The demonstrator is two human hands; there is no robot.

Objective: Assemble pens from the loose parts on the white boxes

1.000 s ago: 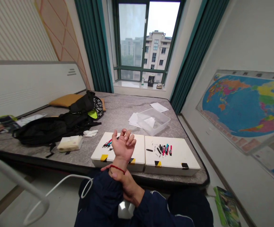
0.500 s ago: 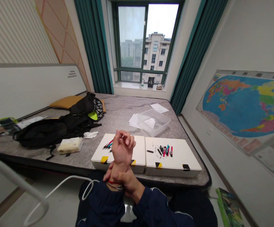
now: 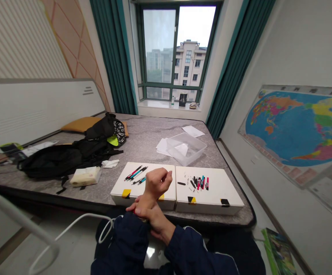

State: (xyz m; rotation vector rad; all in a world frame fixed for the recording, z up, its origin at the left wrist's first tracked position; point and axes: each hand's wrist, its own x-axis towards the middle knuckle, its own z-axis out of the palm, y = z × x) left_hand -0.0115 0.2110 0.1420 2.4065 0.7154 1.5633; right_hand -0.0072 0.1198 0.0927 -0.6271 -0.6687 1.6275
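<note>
My left hand [image 3: 157, 182] is raised in front of the left white box [image 3: 166, 172], its fingers curled in with nothing visible in them. Lower down, my right hand [image 3: 154, 219] is wrapped round my left wrist, near a red band that is mostly covered. Several pens [image 3: 135, 173] lie on the left box, partly behind my left hand. On the right white box [image 3: 220, 183] are several black, red and teal pen parts [image 3: 200, 182] and small clear pieces.
Behind the boxes, a clear plastic bin [image 3: 194, 147] stands by white papers [image 3: 193, 131]. A black backpack [image 3: 51, 160] and tissue pack [image 3: 85, 176] lie at left. A white cable [image 3: 80, 217] loops at lower left; a green book [image 3: 279, 250] is at lower right.
My left hand has turned over and tipped to the right, its fingers curling in more. More pens show on the left box. My right hand still clasps the wrist.
</note>
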